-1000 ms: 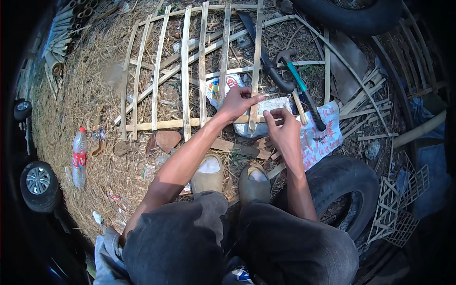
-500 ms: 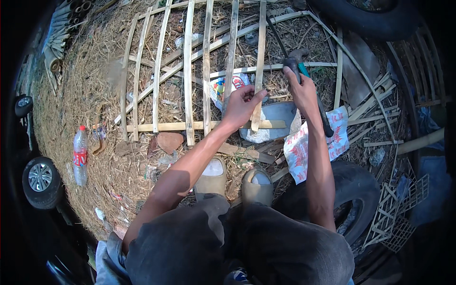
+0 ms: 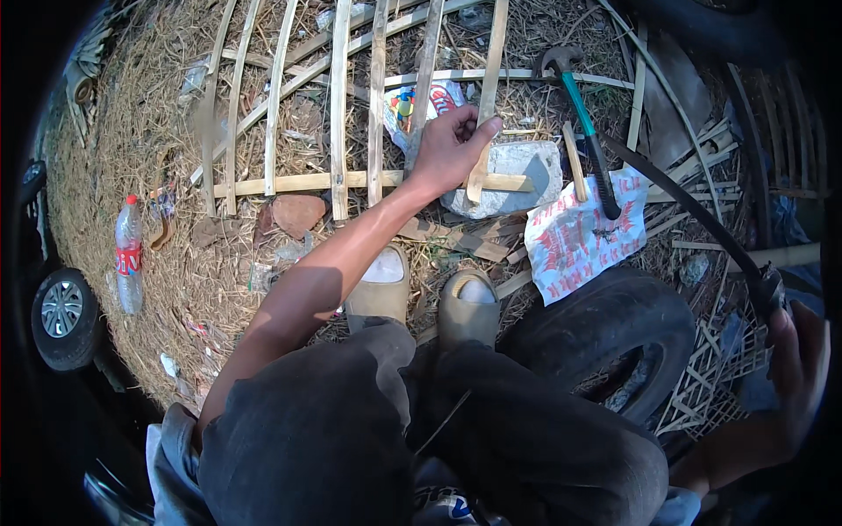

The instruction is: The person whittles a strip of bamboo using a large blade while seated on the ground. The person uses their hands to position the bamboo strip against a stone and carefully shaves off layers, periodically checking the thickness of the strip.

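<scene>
My left hand [image 3: 449, 151] grips an upright bamboo slat [image 3: 489, 79] where it crosses a grey stone block [image 3: 517, 171]. The slat belongs to a flat bamboo lattice [image 3: 338, 105] lying on straw. A horizontal slat [image 3: 298, 182] runs under my wrist. At the far right edge, low down, my right hand [image 3: 794, 377] is closed around the handle of a long dark curved blade [image 3: 693, 210], which arcs up toward the hammer. The green-handled hammer [image 3: 583, 110] lies loose beside the stone, with neither hand on it.
A white and red printed sheet [image 3: 583, 241] lies right of the stone, above a black tyre [image 3: 614, 329]. My two shoes [image 3: 381, 285] stand in front of the lattice. A reddish stone [image 3: 296, 213], a plastic bottle [image 3: 129, 254] and a car wheel [image 3: 61, 314] are at left.
My right hand has left the hammer, swung out to the lower right and taken the dark blade's handle. The hammer now lies on the ground. My left hand stays on the slat.
</scene>
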{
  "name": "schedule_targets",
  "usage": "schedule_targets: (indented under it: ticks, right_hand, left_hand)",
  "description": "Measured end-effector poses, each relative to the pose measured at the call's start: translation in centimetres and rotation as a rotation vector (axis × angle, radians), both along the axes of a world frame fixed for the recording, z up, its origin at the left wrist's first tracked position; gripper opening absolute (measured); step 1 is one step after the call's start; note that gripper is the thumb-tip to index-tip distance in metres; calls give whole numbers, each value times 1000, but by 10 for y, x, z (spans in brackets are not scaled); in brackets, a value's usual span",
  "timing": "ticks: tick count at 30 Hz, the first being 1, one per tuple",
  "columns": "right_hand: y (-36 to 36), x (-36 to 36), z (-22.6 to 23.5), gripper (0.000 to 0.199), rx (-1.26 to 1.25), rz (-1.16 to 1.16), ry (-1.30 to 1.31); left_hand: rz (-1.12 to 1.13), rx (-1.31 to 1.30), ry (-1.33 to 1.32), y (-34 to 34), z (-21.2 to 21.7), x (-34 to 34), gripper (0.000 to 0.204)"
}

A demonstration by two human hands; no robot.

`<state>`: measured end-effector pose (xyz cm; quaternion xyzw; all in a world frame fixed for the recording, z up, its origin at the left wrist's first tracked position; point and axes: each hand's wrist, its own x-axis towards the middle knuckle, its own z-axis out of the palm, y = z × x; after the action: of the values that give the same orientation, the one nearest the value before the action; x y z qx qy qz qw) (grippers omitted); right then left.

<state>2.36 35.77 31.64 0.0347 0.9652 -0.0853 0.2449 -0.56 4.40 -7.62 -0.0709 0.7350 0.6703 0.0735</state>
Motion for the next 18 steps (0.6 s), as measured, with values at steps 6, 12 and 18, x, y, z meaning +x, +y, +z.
schedule_targets:
  ticks: [6,12,18]
  right_hand:
    - [-67,-41,-62,40,239,-47,-163]
    - [-66,-52,-60,44,230,125,-114]
    - [-73,-83,20,47,139,-52,-526]
  left_hand:
    - [-27,50,-25,8,-7,2,31]
    - [-11,2,9,4,-2,-5,30]
    - [-7,-12,-23,6,-7,-7,32]
